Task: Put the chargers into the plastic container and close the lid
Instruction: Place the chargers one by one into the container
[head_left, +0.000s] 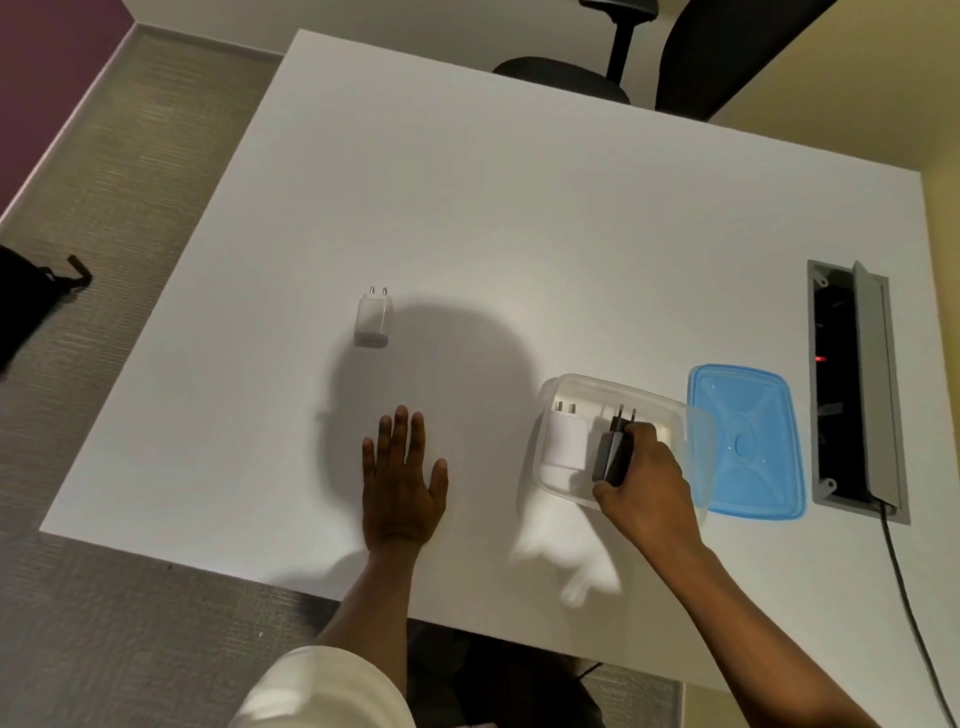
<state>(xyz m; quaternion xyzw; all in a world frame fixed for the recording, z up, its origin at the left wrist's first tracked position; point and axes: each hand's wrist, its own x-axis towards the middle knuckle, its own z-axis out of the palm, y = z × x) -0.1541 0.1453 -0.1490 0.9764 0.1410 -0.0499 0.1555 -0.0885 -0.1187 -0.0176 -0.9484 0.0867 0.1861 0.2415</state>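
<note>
Toward the left of the white counter (519, 218) a white charger (372, 318) lies alone, prongs pointing away. Nearer the edge, the left hand (402, 483) rests flat, fingers spread, holding nothing. Further right, the clear plastic container (618, 441) sits open with another white charger (565, 439) inside; over it the right hand (644, 480) has its fingers closed around a black charger (615, 449). The blue lid (748, 441) lies just beside the container.

No text, label, brand or number can be read anywhere.
</note>
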